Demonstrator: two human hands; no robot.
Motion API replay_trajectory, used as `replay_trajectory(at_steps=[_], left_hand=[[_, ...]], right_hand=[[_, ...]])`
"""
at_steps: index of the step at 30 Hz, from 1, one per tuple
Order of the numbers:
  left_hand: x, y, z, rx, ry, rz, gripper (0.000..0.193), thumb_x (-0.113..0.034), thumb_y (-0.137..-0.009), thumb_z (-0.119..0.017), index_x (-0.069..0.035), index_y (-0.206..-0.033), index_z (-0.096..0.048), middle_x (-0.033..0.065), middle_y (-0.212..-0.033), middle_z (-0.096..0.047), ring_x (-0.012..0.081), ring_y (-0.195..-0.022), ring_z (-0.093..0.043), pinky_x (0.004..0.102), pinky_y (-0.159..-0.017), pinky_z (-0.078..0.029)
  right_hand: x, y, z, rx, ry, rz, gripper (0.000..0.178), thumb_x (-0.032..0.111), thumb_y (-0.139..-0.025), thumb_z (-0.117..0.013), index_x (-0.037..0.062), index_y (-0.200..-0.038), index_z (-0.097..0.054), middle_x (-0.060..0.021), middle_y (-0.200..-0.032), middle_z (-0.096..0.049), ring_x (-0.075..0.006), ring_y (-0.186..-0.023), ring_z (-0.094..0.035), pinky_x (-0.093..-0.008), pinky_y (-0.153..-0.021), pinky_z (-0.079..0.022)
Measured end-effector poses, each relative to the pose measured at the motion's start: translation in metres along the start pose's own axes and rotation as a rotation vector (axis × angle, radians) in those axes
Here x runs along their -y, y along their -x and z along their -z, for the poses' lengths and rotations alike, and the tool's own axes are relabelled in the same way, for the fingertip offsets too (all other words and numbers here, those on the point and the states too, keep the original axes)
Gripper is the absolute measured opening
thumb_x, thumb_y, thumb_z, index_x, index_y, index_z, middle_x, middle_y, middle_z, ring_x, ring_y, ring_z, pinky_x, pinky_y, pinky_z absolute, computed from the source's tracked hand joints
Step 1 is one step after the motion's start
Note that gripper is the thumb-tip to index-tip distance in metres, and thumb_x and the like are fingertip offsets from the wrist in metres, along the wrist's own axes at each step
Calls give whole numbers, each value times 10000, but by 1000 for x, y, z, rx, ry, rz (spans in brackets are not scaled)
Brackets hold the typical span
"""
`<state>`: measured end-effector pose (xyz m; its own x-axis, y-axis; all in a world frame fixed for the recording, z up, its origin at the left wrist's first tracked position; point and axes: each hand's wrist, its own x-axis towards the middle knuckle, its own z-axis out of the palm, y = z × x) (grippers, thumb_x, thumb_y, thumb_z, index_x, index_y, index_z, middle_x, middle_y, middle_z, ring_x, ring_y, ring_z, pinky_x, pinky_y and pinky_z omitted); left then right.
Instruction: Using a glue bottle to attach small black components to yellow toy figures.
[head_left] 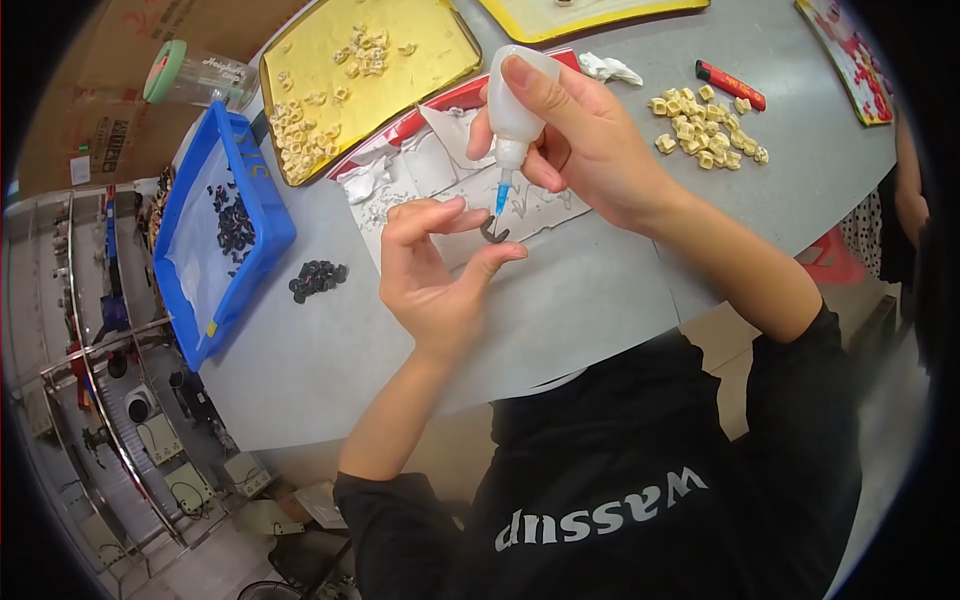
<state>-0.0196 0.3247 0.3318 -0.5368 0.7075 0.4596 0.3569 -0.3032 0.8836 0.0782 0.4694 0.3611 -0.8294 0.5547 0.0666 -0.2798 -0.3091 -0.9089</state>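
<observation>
Between the thumb and fingers of my left hand [435, 265] is a small dark curved piece [494, 231], its open side turned up. My right hand [600, 140] grips a white squeeze bottle [520, 112] tipped downward. The bottle's blue needle tip [503, 192] points into the curve of the dark piece; whether it touches, I cannot tell. Below both hands lies a sheet of white paper [560, 212] with dark marks on it. Left of my left hand, a little heap of dark pieces [317, 280] rests on the grey table [330, 385].
A blue tray [262, 200] with dark pieces stands at the left. Small cream cube-like pieces lie on a yellow tray [420, 45] and in a pile [700, 130] at the right, beside a red-black tube [732, 86]. Crumpled tissue [608, 70] and a green-lidded jar [200, 75] are farther back.
</observation>
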Motion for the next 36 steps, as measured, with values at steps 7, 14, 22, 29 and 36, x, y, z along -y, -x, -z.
replay_trajectory(at_steps=[7,14,22,29,36], left_hand=[[0,2,0,7,3,-18,515,4,-585,-822,-43,-1015,-543,63,-836,-635,157,-833,-515,301,-803,-394],[1,1,1,8,14,-21,511,13,-586,-820,-44,-1009,-539,59,-843,-632,156,-836,-517,294,-798,-397],[-1,0,0,-1,30,-16,518,34,-582,-815,-34,-1011,-532,64,-876,-590,148,-824,-548,284,-787,-409],[-2,0,0,-1,22,-7,529,44,-580,-813,-30,-1020,-527,71,-905,-574,147,-823,-569,280,-796,-412],[-1,-1,0,-2,31,-2,503,22,-588,-820,-44,-987,-521,60,-877,-590,142,-812,-548,273,-766,-404]], right_hand=[[-3,0,-1,-19,-9,-21,436,522,-909,-454,94,-934,-537,-55,-807,-623,-36,-439,-376,-173,-437,-314],[-2,0,0,-32,-12,-26,438,527,-908,-452,98,-924,-540,-50,-801,-623,-33,-435,-366,-172,-431,-300],[-2,-1,0,-18,8,-10,441,524,-910,-448,94,-929,-540,-55,-801,-623,-33,-432,-364,-172,-425,-300],[-3,-1,0,-8,13,-8,444,525,-912,-444,92,-929,-540,-56,-799,-623,-31,-435,-379,-169,-426,-313],[-3,-1,0,3,17,5,449,522,-919,-430,89,-934,-545,-55,-799,-622,-29,-435,-377,-164,-425,-313]])
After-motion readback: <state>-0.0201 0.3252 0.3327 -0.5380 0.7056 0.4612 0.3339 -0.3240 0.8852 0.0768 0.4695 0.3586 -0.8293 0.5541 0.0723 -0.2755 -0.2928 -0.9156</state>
